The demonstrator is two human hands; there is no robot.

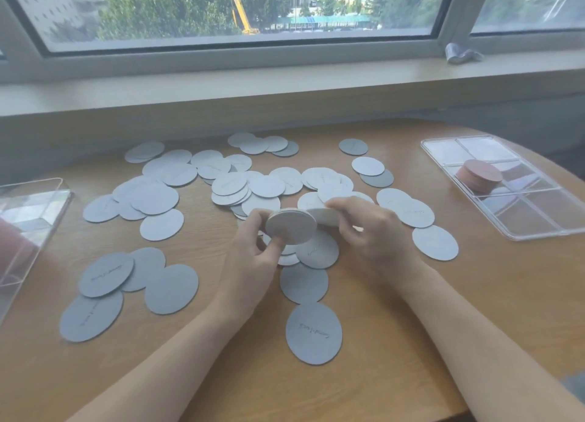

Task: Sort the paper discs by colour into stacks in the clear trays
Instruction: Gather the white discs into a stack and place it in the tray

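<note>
Several pale grey-blue paper discs [158, 198] lie scattered over the wooden table [395, 326], some overlapping. My left hand [253, 257] grips a small stack of whitish discs [291, 226] held above the table's middle, thumb on its lower face. My right hand [370, 228] pinches a single whitish disc [323, 215] against the stack's far right edge. A clear divided tray [522, 206] at the right holds a stack of reddish-brown discs [479, 174]. Another clear tray [28, 228] shows at the left edge.
A window sill [285, 82] runs along the table's far side, with a crumpled clear wrapper [462, 53] on it at the right. The table's curved edge falls away at the lower right.
</note>
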